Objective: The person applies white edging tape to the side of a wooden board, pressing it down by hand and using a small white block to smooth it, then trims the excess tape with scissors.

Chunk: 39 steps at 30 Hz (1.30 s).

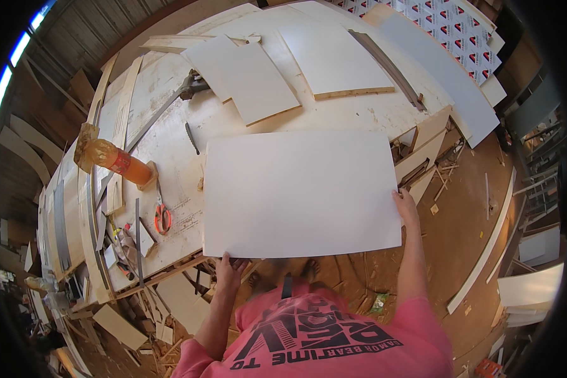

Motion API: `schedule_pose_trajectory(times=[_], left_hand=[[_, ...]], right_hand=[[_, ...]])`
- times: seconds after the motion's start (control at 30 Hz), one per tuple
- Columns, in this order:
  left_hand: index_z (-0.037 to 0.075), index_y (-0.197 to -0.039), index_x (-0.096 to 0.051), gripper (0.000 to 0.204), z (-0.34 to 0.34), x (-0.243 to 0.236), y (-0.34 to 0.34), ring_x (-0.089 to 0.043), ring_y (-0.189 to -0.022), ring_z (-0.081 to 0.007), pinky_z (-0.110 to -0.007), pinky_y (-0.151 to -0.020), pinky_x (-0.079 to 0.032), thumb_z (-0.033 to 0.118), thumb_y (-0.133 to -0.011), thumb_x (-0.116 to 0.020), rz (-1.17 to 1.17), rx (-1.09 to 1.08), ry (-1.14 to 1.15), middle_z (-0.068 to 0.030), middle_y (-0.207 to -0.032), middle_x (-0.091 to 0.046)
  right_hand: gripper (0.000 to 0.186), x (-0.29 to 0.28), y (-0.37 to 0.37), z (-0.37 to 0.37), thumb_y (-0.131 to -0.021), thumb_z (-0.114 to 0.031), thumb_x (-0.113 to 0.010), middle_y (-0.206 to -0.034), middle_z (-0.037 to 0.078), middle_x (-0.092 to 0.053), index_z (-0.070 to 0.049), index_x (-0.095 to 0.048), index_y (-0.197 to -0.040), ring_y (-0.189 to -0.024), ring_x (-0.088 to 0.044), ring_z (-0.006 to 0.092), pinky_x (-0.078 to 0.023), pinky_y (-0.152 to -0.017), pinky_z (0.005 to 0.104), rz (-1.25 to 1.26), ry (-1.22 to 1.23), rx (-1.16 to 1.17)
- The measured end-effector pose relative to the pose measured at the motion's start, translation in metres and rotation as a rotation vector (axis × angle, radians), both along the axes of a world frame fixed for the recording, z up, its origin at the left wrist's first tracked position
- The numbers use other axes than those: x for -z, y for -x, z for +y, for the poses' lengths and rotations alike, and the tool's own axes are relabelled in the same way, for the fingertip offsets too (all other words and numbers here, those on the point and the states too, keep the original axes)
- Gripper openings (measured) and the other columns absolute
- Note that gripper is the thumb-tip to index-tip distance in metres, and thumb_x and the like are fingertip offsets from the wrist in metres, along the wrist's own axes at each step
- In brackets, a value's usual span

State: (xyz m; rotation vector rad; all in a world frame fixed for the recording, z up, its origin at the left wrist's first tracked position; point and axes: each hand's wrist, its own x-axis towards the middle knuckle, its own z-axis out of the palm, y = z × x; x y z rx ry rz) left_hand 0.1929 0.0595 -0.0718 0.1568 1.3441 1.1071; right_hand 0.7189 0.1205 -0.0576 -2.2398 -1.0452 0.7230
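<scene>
A large white rectangular panel (301, 192) lies partly over the near edge of the workbench, its right and near sides jutting past it. My left hand (229, 271) grips the panel's near edge close to the left corner, with the fingers tucked beneath. On the right edge, toward the near corner, my right hand (406, 205) has hold of the same panel, thumb side on top. Most fingers of both hands are hidden under the board. Left of the panel are orange-handled scissors (162, 217) and a plastic bottle of orange liquid (125, 164).
Other white panels (340, 60) rest farther back on the workbench (176, 135), with a dark metal strip (387, 68) beside them. A clamp (194, 84) lies at the back left. Wood offcuts (120, 326) are piled at the bench's near left. Scraps litter the brown floor (444, 242).
</scene>
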Motion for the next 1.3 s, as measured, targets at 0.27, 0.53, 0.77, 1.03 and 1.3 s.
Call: schedule_pose_trajectory(times=[0.27,0.53,0.77,1.03,1.3], left_hand=[[0.001,-0.12,-0.034,0.031,0.026,-0.023,-0.023,-0.061,-0.094,-0.0303,-0.045,-0.083,-0.054,0.024,-0.101,-0.038,0.064,0.055,-0.059,-0.0184,-0.109,-0.053],[-0.004,-0.124,-0.035,0.036,0.063,-0.037,-0.047,-0.062,-0.098,-0.0323,-0.043,-0.086,-0.053,0.022,-0.1,-0.037,0.122,0.319,-0.073,-0.021,-0.113,-0.053],[-0.01,-0.121,-0.038,0.039,0.149,-0.04,-0.045,-0.064,-0.092,-0.0328,-0.042,-0.081,-0.055,0.023,-0.099,-0.039,0.294,0.451,-0.073,-0.0239,-0.109,-0.056],[-0.013,-0.111,-0.048,0.042,0.251,-0.027,-0.021,-0.066,-0.076,-0.028,-0.037,-0.068,-0.058,0.026,-0.095,-0.048,0.594,0.51,-0.192,-0.0213,-0.097,-0.06],[-0.013,-0.119,-0.048,0.058,0.287,-0.016,-0.022,-0.057,-0.104,-0.0436,-0.043,-0.085,-0.051,0.032,-0.083,-0.056,1.039,0.45,-0.239,-0.0316,-0.124,-0.045]], right_hand=[[0.053,0.018,-0.026,-0.079,-0.098,-0.041,-0.045,-0.112,0.014,-0.061,0.006,-0.054,-0.119,-0.101,-0.058,0.0201,-0.045,-0.09,0.0326,0.379,-0.141,0.089],[0.053,-0.041,0.023,-0.171,-0.097,-0.039,-0.047,-0.116,0.015,-0.059,0.005,-0.05,-0.126,-0.102,-0.059,0.0242,-0.048,-0.088,0.0359,0.502,-0.139,0.43],[0.051,-0.013,0.054,-0.18,-0.098,-0.035,-0.045,-0.126,0.016,-0.053,0.003,-0.042,-0.132,-0.111,-0.055,0.0266,-0.046,-0.093,0.0399,0.806,-0.396,0.477],[0.053,-0.01,0.119,-0.131,-0.1,-0.037,-0.039,-0.137,0.015,-0.043,-0.001,-0.034,-0.139,-0.123,-0.046,0.0295,-0.041,-0.1,0.0436,1.109,-0.415,0.607],[0.055,0.021,0.176,-0.12,-0.1,-0.043,-0.036,-0.142,0.011,-0.038,-0.005,-0.033,-0.14,-0.128,-0.041,0.0296,-0.038,-0.104,0.0458,1.229,-0.366,0.678]])
